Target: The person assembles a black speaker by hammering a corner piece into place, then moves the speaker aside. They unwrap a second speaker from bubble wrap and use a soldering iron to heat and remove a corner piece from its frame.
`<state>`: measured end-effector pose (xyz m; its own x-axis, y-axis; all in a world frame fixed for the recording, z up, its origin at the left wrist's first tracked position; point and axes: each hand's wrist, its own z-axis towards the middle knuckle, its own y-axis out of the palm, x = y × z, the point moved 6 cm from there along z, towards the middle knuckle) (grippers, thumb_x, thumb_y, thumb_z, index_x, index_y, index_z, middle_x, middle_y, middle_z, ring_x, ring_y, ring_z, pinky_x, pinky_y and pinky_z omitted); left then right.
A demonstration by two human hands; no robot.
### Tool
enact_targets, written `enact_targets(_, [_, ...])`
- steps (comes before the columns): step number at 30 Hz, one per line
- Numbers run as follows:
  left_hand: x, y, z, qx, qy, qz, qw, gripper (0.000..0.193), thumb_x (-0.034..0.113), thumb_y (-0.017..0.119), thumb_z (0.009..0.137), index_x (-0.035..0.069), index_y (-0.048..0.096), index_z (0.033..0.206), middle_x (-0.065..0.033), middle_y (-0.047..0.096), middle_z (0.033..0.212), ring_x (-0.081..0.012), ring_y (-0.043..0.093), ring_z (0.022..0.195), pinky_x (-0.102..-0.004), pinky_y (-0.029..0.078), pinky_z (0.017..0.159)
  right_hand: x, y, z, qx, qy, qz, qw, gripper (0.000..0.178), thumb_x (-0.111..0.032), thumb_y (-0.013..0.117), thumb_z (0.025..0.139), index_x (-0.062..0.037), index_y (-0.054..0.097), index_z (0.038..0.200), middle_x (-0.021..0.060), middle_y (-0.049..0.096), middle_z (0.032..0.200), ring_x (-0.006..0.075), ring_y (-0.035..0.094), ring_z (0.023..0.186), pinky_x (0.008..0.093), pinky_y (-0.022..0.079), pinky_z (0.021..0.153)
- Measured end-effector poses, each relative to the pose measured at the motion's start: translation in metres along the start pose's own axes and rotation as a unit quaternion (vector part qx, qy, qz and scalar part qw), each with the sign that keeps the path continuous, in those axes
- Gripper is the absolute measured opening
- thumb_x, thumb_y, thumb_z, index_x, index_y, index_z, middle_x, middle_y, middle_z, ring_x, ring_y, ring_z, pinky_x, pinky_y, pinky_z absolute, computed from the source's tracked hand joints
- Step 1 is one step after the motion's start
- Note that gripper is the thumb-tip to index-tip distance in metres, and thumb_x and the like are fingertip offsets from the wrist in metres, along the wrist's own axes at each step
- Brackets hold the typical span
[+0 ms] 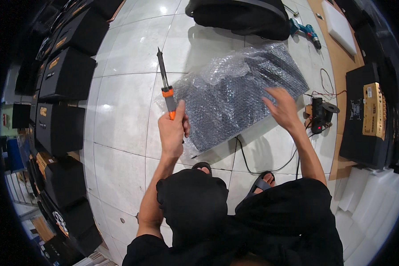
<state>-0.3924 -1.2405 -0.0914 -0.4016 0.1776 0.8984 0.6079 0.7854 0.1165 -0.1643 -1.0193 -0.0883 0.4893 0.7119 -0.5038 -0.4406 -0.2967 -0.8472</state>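
My left hand (172,132) is closed around the grey and orange handle of a soldering iron (168,92), whose pointed metal tip is turned up and away from me. In front of me on the floor lies a dark, flat, rectangular panel or box wrapped in bubble wrap (228,104). Its exact kind is hidden by the wrap. Over its right part is my right hand (283,106), fingers spread with nothing in them. Whether those fingertips touch the wrap I cannot tell. A black cord (248,167) curves across the floor between my feet and the wrapped thing.
Black boxes (66,73) are stacked along the left. A black rounded bag or case (239,20) and a teal cordless drill (307,32) lie at the far side. To the right are a power strip (317,116), a spool (330,108), a gold box (373,110) and white foam (363,199).
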Motion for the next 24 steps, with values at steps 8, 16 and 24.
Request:
enact_targets(8, [-0.014,-0.024,-0.023,0.084,-0.005,-0.029,0.996,0.039,0.031,0.06,0.093,0.003,0.051,0.068,-0.0014,0.046,0.052,-0.0093,0.042,0.04,-0.0244,0.032,0.037,-0.022,0.088,0.127,0.014,-0.166,-0.172,0.971,0.042,-0.028,0.068,0.083,0.0046,0.059,0.108,0.0233,0.059,0.114,0.0375,0.053,0.111,0.0451,0.038,0.099])
enact_targets(16, [-0.027,-0.057,-0.012,0.119,0.006,0.022,0.993,0.039,0.034,0.059,0.094,0.003,0.053,0.07,-0.0008,0.048,0.055,-0.0082,0.044,0.043,-0.0228,0.035,0.039,-0.013,0.049,0.026,0.009,-0.196,-0.104,0.975,0.014,-0.006,0.062,0.071,-0.004,0.062,0.086,0.0093,0.056,0.077,0.027,0.057,0.074,0.0355,0.046,0.066])
enact_targets(24, [-0.048,-0.038,-0.002,0.097,0.021,0.029,0.995,0.037,0.031,0.057,0.095,-0.002,0.058,0.079,-0.0024,0.052,0.062,-0.0084,0.049,0.05,-0.0226,0.04,0.042,-0.073,0.033,-0.015,0.037,-0.233,-0.112,0.965,0.016,-0.004,0.059,0.072,-0.0017,0.061,0.088,0.0079,0.051,0.074,0.0231,0.053,0.071,0.0343,0.043,0.064])
